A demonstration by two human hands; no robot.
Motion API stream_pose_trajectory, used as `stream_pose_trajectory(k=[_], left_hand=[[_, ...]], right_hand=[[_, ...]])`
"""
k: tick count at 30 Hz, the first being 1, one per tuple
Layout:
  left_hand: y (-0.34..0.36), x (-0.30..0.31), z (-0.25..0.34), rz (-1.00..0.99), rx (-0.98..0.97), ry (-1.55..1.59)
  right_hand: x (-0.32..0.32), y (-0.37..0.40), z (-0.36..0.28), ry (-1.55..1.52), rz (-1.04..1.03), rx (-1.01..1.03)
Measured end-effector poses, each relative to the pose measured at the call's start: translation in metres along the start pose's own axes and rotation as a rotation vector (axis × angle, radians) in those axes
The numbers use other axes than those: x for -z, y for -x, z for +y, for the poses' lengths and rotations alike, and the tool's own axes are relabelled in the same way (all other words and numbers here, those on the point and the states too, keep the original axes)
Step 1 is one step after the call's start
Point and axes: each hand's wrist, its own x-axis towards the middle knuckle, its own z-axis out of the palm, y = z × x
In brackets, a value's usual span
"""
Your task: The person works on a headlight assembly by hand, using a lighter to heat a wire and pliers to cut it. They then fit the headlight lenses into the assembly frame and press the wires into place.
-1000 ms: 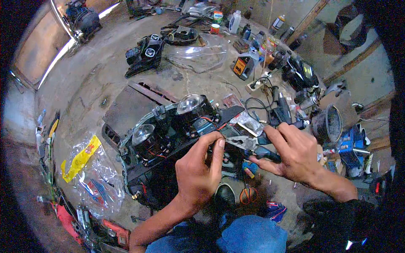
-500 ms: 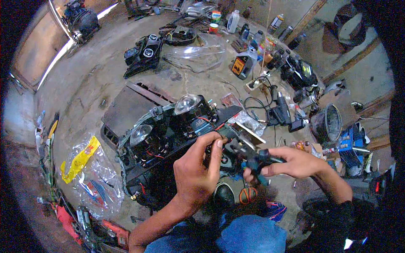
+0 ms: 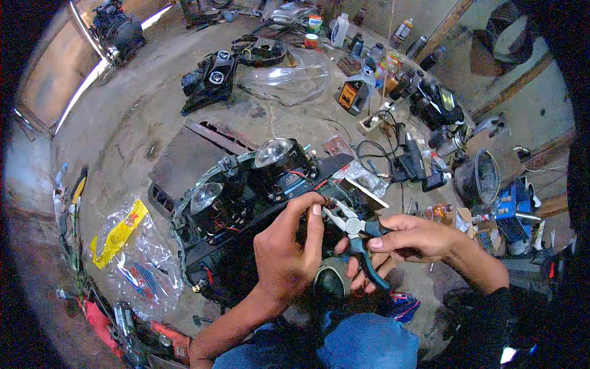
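Observation:
My right hand [image 3: 405, 243] is wrapped round the handles of a pair of combination pliers [image 3: 359, 237], dark with teal trim. The handles are spread, and the silver jaws point up and left to the fingertips of my left hand [image 3: 286, 243]. Thumb and forefinger of that hand are pinched together at the edge of a black headlight assembly [image 3: 246, 212]. Whatever small piece they hold is too small to make out. Two round projector lenses, a near-left lens [image 3: 206, 197] and a far-right lens [image 3: 273, 152], stand in the assembly, with thin red wires about them.
A clear plastic bag with a yellow strip [image 3: 120, 234] lies on the floor at left. A heat gun [image 3: 410, 157] and its cable are at right, near a grey oil bottle [image 3: 357, 91]. Another black headlight unit [image 3: 212, 80] sits farther back. My shoe [image 3: 329, 286] is below my hands.
The pliers have turned from a blurred, dark side view so that their jaws now reach my left fingertips. My left hand has barely moved. The orange-handled scissors are no longer visible.

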Motion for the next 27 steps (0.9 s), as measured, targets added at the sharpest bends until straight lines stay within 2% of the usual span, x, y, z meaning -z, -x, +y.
stream_pose_trajectory(k=[16,27], left_hand=[[0.0005,0.0,0.0013,0.0,0.032,0.004],[0.0005,-0.0031,-0.0017,0.006,0.041,0.087]], right_hand=[[-0.002,0.0033,0.0041,0.089,0.108,-0.004],[-0.0026,0.0049,0.0051,-0.127,0.064,0.021]])
